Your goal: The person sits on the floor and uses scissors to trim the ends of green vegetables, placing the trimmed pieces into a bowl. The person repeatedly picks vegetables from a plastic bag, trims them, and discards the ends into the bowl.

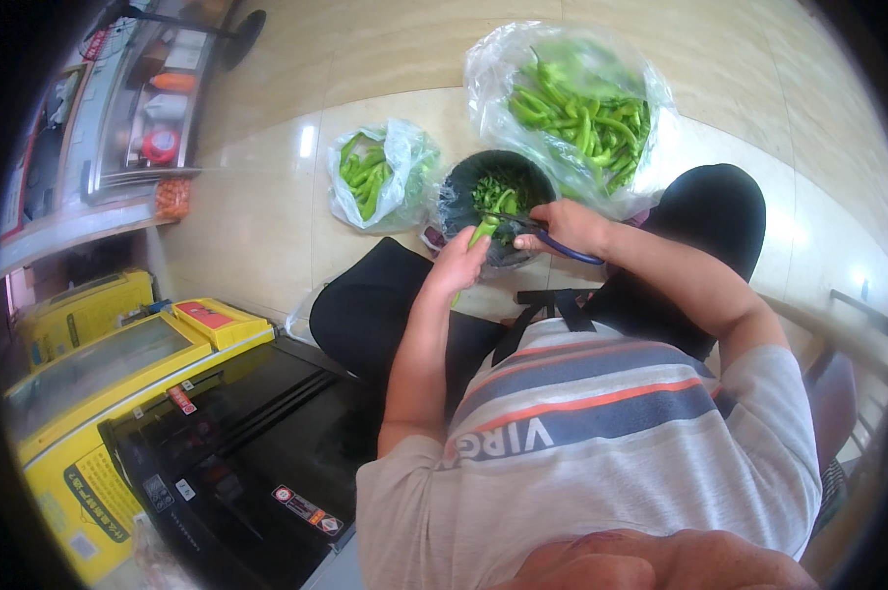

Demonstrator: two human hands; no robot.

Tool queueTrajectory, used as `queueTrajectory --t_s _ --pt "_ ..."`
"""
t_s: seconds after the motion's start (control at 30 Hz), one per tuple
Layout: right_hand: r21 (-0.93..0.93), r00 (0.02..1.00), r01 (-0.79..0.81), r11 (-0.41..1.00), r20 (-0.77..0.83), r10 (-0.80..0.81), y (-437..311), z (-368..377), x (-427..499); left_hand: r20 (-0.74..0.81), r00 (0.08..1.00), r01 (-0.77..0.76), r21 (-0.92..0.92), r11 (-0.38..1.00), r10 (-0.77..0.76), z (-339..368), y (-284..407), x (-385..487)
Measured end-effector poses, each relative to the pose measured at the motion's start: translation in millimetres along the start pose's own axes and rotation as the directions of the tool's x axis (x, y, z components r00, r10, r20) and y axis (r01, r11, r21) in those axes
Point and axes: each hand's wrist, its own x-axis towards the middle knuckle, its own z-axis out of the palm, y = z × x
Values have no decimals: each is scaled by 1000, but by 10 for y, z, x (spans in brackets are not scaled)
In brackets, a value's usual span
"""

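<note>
My left hand [458, 262] grips a long green pepper [483, 230], its stem end pointing up over a dark bin [458, 188]. In my right hand [567, 230] is a pair of scissors with blue handles [578, 255]; the blades reach across to the pepper's stem end. The bin is lined with a thin plastic bag, and cut green stems and tops [494, 190] lie inside it. Left of the bin, a small clear plastic bag [412, 147] stands with green peppers [366, 177] in it. A larger clear bag [488, 81] at the back right holds many more peppers [595, 129].
Pale tiles cover the floor [267, 192]. My knees [370, 310] flank the bin. To the left stand a yellow chest freezer [112, 354] and a black glossy appliance [267, 435]. A metal shelf [138, 140] with containers is at the upper left; a chair [831, 398] stands at the right.
</note>
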Motion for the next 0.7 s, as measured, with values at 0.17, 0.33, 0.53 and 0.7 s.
queueTrajectory --t_s 0.17,0.33,0.53,0.7 --pt "-103 995 -69 992 67 76 87 96 85 83 972 215 70 974 -220 -41 -87 175" --pt "-133 991 -79 988 100 93 163 156 148 83 962 247 152 957 -261 -110 -91 163" --pt "318 970 202 926 -195 -145 313 186 241 214 966 131 73 989 -144 -133 -31 65" --pt "573 901 434 695 -276 -335 276 287 370 329 938 100 48 994 -110 -99 -15 102"
